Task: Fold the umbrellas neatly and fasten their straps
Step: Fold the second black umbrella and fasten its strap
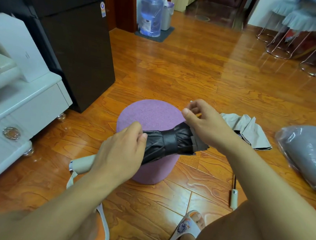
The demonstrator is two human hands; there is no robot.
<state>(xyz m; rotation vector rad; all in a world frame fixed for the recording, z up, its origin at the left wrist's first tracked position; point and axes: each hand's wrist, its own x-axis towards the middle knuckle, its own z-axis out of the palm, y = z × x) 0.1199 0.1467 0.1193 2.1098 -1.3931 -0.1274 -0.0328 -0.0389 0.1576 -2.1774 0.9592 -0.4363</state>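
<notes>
We had the black umbrella (167,141) lying across the near edge of the purple stool (150,111), handle (82,164) sticking out toward 8 o'clock, canopy tip end toward 2 o'clock. Resting it on the stool prob. gave us a support at working height, so both hands stayed free to tidy the fabric instead of carrying the weight.

Our left hand (120,151) sat over the handle-side end of the canopy, fingers curled, thumb and forefinger pinching the black fabric, apparently holding the bundle so it wouldn't unroll. Our right hand (202,121) was at the 2 o'clock end, fingers bent, thumb and forefinger pinching something small and pale near the tip (a strap end or a fold of the beige outer fabric, we couldn't tell which). The heel of that hand lay on the beige edge of the canopy. Neither hand was loose; both were gripping.

A dark band ran round the middle of the bundle; whether that was the strap already closed, we couldn't say. We judged the rolling mostly done, fastening not confirmed.

A second umbrella, beige (247,130), lay unfolded on the floor at 3 o'clock, its handle (234,198) near our right knee, still to be done.
</notes>
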